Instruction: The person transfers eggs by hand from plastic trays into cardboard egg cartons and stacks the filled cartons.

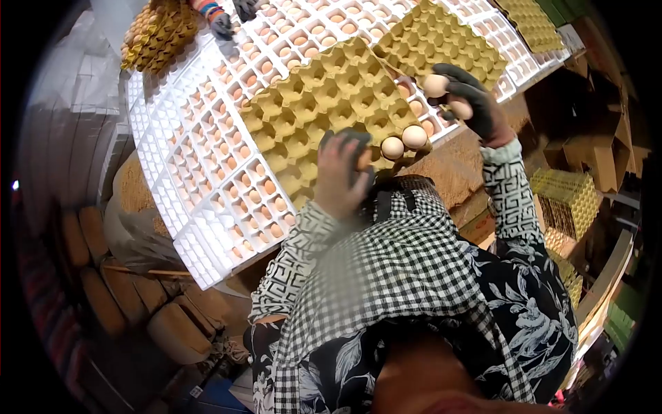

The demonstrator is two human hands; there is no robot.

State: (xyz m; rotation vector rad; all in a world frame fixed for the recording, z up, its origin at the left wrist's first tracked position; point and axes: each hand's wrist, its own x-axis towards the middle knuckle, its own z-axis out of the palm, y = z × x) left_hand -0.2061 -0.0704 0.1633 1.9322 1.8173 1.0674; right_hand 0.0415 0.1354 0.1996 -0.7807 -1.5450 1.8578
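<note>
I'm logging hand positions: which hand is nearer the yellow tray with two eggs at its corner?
Left. The left hand is over the near side of the yellow tray; the right hand is beyond its right side.

Our two hands (476, 103), two eggs (435, 85) in the right, seemingly one in the left hand (339, 168), two on the nearest yellow tray (321, 96), three flat yellow trays, two co-worker's hands (222, 26) far left, white-tray (157, 141) eggs beyond our count

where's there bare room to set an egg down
The near yellow tray has bare hollows between the left hand and its far edge, left of two eggs. The far yellow tray beside the right hand looks bare too. Crowded: white cells left of the near tray, many holding eggs.
</note>
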